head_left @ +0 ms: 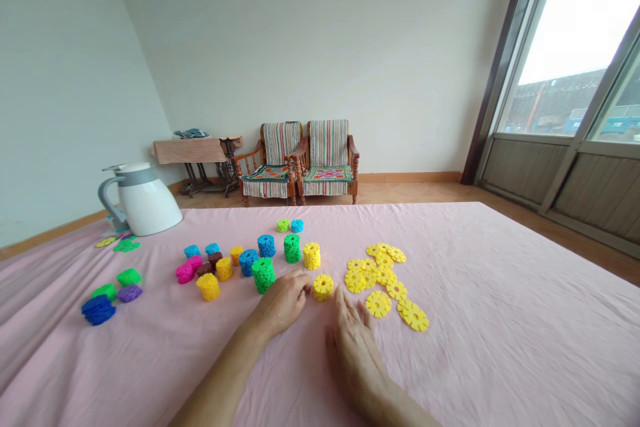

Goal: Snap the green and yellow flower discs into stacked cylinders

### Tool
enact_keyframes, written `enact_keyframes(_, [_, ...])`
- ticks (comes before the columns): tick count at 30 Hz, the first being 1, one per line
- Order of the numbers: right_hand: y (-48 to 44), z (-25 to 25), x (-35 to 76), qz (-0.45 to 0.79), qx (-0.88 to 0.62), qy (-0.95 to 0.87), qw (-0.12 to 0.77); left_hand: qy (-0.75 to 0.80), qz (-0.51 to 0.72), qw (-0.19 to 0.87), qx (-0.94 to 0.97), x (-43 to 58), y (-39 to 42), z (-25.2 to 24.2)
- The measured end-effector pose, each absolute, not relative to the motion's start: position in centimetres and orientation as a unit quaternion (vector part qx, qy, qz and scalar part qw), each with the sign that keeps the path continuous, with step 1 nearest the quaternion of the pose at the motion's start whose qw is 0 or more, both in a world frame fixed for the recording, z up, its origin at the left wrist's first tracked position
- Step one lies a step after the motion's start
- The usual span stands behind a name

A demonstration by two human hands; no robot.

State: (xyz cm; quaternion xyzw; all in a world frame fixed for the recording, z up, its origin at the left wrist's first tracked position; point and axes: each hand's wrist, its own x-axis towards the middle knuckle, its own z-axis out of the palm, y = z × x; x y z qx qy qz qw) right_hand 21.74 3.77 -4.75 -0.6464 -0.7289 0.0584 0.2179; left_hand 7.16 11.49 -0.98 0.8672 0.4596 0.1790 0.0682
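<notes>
A short stack of yellow snowflake discs [323, 287] stands between my two hands. My left hand [284, 301] is at its left, fingers curled in and pressed together, with nothing visible in them. On the other side, my right hand [354, 340] has its fingers stretched out and slightly apart, fingertips close to the stack. Whether either hand touches the discs I cannot tell. Loose yellow discs [379, 304] lie spread to the right, some overlapping. Behind is a taller yellow stack [312, 255]. Green stacks [263, 275] and blue stacks [248, 263] stand beyond my left hand.
Further left are orange stacks [209, 287], pink stacks [185, 272], brown stacks [205, 269] and a dark blue pile [99, 310]. A white jug [150, 203] stands at the back left of the pink cloth [500, 320]. Two wooden armchairs [327, 153] are beyond the table.
</notes>
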Motion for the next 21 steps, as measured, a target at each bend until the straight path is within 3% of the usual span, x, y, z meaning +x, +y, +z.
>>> enact_keyframes(21, [3.9, -5.0, 21.9, 0.057, -0.643, -0.728, 0.232, 0.460, 0.205, 0.092, 0.859, 6.9, 12.1, -1.7])
